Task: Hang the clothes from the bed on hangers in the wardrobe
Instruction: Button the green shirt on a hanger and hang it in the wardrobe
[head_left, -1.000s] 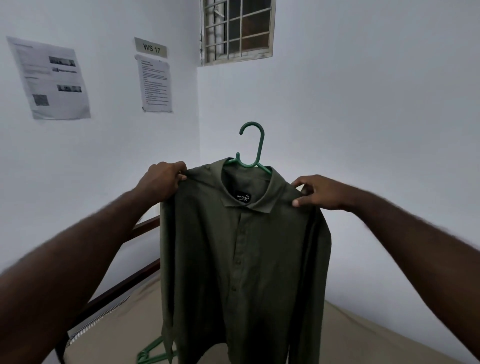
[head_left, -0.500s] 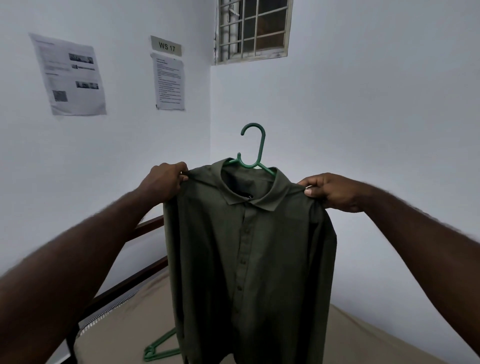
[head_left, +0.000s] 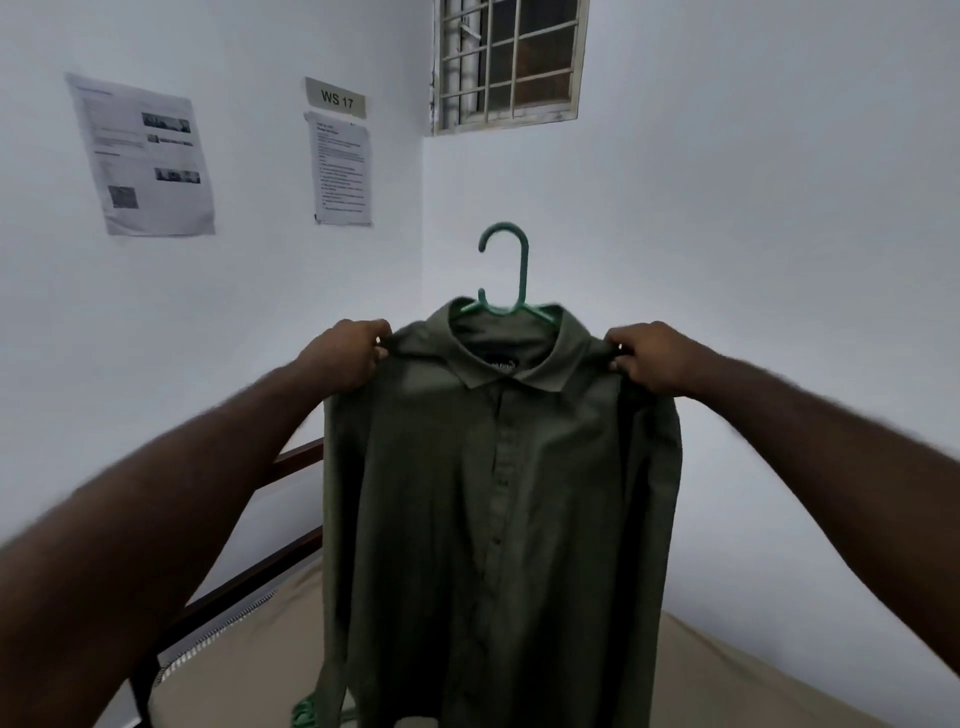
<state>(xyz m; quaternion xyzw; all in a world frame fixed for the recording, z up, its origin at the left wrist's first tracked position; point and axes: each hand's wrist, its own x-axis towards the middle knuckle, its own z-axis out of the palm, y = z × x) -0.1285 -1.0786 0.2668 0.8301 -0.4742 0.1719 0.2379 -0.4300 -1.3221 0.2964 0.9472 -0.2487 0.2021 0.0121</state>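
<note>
A dark olive button-up shirt (head_left: 498, 493) hangs in the air in front of me on a green plastic hanger (head_left: 511, 275), whose hook sticks up above the collar. My left hand (head_left: 345, 356) grips the shirt's left shoulder. The right shoulder is gripped by my right hand (head_left: 652, 358). The shirt's front faces me and its sleeves hang down at the sides. Below it lies the bed (head_left: 234, 675) with a tan sheet. No wardrobe is in view.
Another green hanger (head_left: 306, 714) lies on the bed, mostly hidden behind the shirt's hem. A dark wooden bed rail (head_left: 249, 577) runs along the left wall. Papers (head_left: 143, 156) and a "WS 17" sign (head_left: 336, 97) hang on that wall; a barred window (head_left: 511, 62) sits high up.
The shirt has been raised a little and the view has shifted left. My right hand slid from the collar edge out to the shoulder. Both hands kept their hold.
</note>
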